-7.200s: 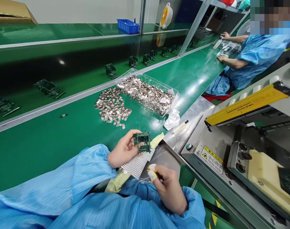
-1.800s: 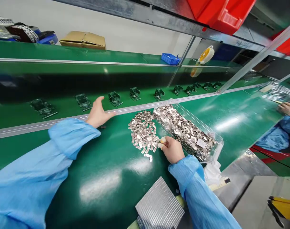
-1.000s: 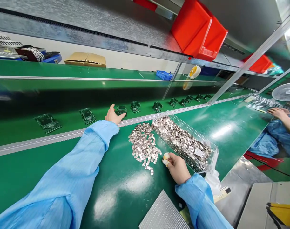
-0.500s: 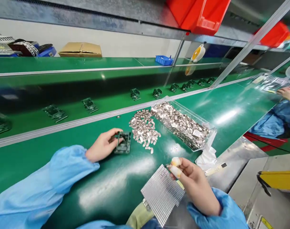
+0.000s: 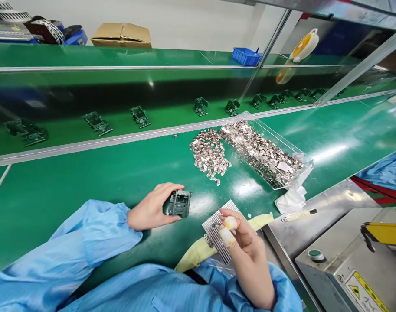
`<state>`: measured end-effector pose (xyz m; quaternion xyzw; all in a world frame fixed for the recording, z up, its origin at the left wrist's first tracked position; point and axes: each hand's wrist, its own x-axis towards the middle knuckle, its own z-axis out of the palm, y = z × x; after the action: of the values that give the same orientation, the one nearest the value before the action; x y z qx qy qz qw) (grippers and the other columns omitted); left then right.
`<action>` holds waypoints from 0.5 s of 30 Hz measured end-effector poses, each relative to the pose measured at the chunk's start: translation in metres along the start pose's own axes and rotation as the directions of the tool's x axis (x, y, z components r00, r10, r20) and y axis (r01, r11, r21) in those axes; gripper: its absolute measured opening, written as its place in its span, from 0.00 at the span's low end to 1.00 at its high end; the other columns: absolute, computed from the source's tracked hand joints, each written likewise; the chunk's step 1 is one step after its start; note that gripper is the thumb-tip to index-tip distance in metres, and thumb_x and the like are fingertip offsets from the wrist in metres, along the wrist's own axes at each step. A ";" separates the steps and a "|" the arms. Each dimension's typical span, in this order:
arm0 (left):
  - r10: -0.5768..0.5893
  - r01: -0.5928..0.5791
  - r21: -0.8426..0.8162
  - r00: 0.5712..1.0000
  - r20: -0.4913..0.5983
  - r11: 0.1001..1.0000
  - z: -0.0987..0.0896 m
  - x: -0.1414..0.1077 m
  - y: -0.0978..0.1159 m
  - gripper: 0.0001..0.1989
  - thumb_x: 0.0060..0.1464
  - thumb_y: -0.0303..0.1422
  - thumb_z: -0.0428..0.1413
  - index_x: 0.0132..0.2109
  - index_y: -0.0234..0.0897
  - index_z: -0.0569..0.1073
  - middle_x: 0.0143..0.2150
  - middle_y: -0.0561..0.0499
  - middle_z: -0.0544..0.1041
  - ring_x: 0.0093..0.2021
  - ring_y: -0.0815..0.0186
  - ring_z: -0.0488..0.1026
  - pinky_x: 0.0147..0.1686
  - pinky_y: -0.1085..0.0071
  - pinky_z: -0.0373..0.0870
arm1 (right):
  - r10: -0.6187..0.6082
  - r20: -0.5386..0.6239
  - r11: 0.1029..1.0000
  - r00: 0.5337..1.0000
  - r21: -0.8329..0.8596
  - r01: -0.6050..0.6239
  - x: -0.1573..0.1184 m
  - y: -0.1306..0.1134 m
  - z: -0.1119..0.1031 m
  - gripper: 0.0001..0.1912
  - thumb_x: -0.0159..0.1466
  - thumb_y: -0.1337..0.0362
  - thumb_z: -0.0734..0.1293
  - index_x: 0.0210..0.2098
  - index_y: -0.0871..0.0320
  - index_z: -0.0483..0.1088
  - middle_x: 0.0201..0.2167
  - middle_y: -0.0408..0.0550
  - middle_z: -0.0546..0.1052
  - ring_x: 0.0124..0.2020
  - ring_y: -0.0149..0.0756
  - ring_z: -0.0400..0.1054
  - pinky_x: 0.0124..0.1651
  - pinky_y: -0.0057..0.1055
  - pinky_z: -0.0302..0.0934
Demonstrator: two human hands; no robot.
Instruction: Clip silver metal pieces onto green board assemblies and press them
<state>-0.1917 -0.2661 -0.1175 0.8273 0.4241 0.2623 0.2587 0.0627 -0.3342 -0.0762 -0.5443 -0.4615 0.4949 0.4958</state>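
Observation:
My left hand (image 5: pixel 154 207) is closed around the edges of a green circuit board assembly (image 5: pixel 179 203), tilted just above the green bench. My right hand (image 5: pixel 245 247) has whitish finger cots with orange marks on its thumb and forefinger. Those two tips pinch a small dark part (image 5: pixel 216 225), too small to name. Under the right hand lies a silver sheet of narrow ridged strips (image 5: pixel 222 251), partly covered by the fingers. A yellow cloth-like strip (image 5: pixel 193 255) runs beneath the sheet. Beyond both hands, a loose pile of small metal pieces (image 5: pixel 209 151) rests on the bench.
A clear tray (image 5: pixel 303 173) full of similar metal pieces stands right of the pile, near crumpled white tissue (image 5: pixel 290 200). Several circuit boards (image 5: pixel 96 123) line the belt behind a metal rail (image 5: pixel 119 142). A grey machine box (image 5: pixel 341 260) stands at right.
My view has tilted down and shifted left. The left hand has turned the circuit board more face-up. My right hand has come closer to it, over the ridged sheet, still pinching the small part.

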 end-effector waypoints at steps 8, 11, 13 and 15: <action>-0.169 0.148 -0.783 0.984 0.055 0.605 0.044 0.020 0.066 0.24 0.49 0.31 0.66 0.52 0.41 0.66 0.49 0.47 0.72 0.38 0.67 0.75 0.37 0.72 0.74 | -0.026 -0.144 0.999 0.989 -0.038 0.021 -0.012 0.012 0.012 0.08 0.61 0.59 0.68 0.37 0.55 0.77 0.58 0.55 0.71 0.55 0.50 0.68 0.53 0.45 0.65; -0.170 0.211 -0.864 0.974 0.148 0.458 0.056 0.018 0.072 0.24 0.50 0.30 0.65 0.52 0.41 0.65 0.42 0.51 0.73 0.38 0.69 0.75 0.38 0.74 0.74 | -0.115 -0.143 0.985 0.983 -0.147 0.094 -0.015 0.015 0.014 0.07 0.59 0.65 0.68 0.36 0.54 0.77 0.58 0.52 0.71 0.59 0.50 0.64 0.59 0.45 0.59; -0.157 0.216 -0.873 0.974 0.163 0.438 0.059 0.015 0.071 0.23 0.52 0.31 0.64 0.53 0.41 0.64 0.43 0.51 0.73 0.38 0.69 0.75 0.39 0.75 0.74 | -0.168 -0.128 0.967 0.977 -0.212 0.138 -0.017 0.017 0.014 0.11 0.57 0.69 0.66 0.38 0.53 0.77 0.57 0.50 0.71 0.62 0.48 0.61 0.60 0.43 0.57; -0.143 0.224 -0.864 0.974 0.178 0.452 0.061 0.012 0.068 0.23 0.55 0.32 0.63 0.54 0.42 0.64 0.43 0.51 0.73 0.38 0.70 0.74 0.38 0.75 0.73 | -0.188 -0.115 0.958 0.975 -0.238 0.157 -0.017 0.019 0.014 0.14 0.56 0.71 0.65 0.39 0.52 0.77 0.56 0.49 0.71 0.62 0.46 0.60 0.60 0.40 0.57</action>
<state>-0.1074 -0.3032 -0.1148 0.5360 0.3057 0.3801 0.6890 0.0471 -0.3514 -0.0941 -0.5878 -0.5259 0.3549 0.5020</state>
